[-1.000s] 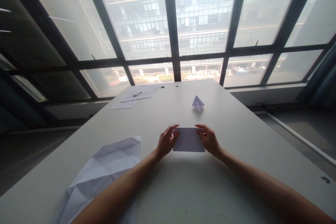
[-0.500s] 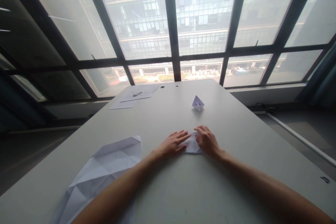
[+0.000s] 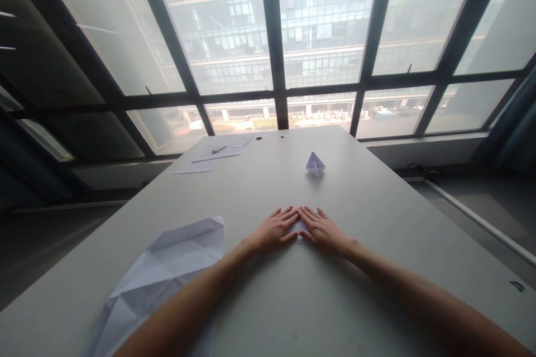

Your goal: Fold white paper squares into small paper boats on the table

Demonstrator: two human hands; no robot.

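Note:
A small folded sheet of white paper (image 3: 298, 227) lies flat on the table, mostly covered by my two hands. My left hand (image 3: 277, 229) rests on its left part, fingers stretched out and lying flat. From the other side my right hand (image 3: 321, 230) presses flat on the paper, its fingertips meeting those of the left. Only a little of the paper shows between the thumbs and forefingers. Beyond the hands, a folded paper boat (image 3: 315, 165) stands upright on the table.
A large creased sheet of paper (image 3: 167, 259) lies at the left, partly behind my left forearm. Flat sheets (image 3: 196, 167) with a pen (image 3: 218, 149) on them are at the table's far left. The white table (image 3: 268, 178) reaches towards tall windows (image 3: 322, 22).
My right hand has moved left across the folded paper and flattened, its fingers now touching the left hand's. The left hand has stayed in place.

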